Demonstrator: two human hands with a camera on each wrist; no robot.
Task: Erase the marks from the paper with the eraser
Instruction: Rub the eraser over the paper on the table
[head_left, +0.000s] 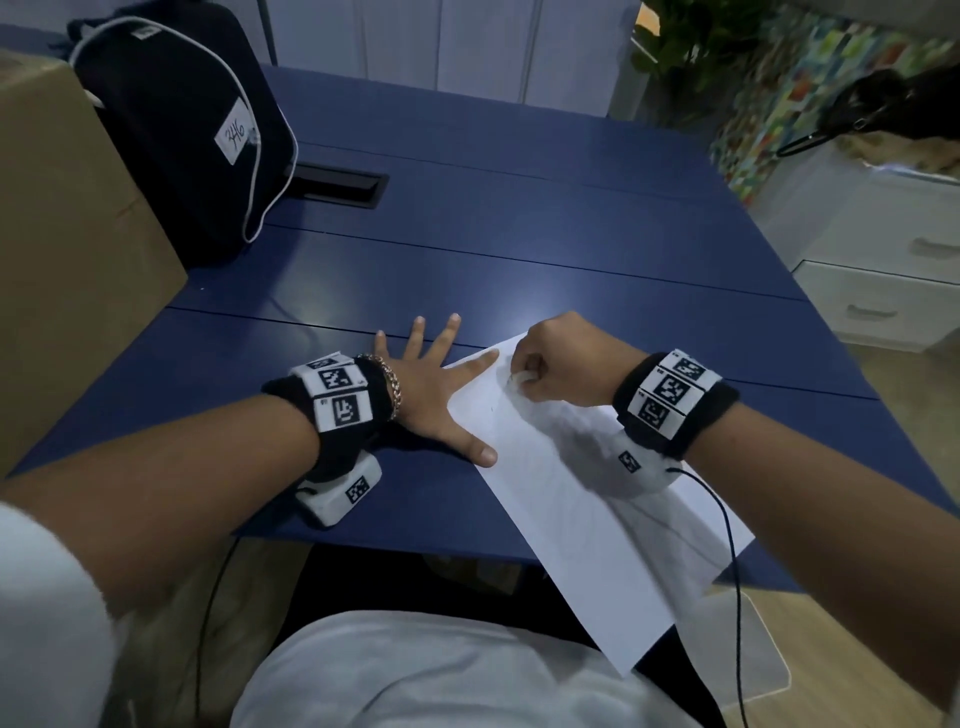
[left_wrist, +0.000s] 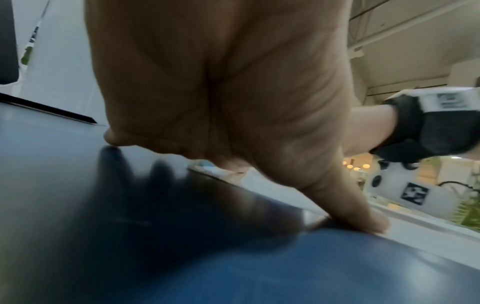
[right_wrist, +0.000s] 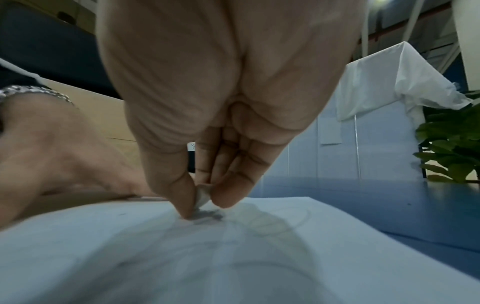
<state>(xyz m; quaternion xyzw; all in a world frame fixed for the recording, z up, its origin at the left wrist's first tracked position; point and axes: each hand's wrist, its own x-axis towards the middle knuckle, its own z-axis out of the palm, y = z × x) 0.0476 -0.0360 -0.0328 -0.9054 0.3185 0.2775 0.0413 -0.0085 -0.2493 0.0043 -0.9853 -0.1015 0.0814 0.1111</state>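
Head view, nearest: the white paper (head_left: 582, 499) lies slantwise on the blue table (head_left: 467, 249), its near corner overhanging the edge. At the sheet's far end the right hand (head_left: 563, 364) pinches a small white eraser (right_wrist: 203, 195) against faint pencil marks (right_wrist: 259, 222). Left of it, the left hand (head_left: 431, 395) lies flat, fingers spread, thumb and forefinger on the sheet's left edge. Far left stands a dark bag (head_left: 176, 130).

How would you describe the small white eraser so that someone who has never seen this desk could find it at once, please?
Start at the dark blue table and find the white sheet of paper lying slantwise over its near edge. At the sheet's far corner the right hand pinches the small white eraser against the page. It is the only thing held in fingertips; the left hand lies flat and spread beside it.
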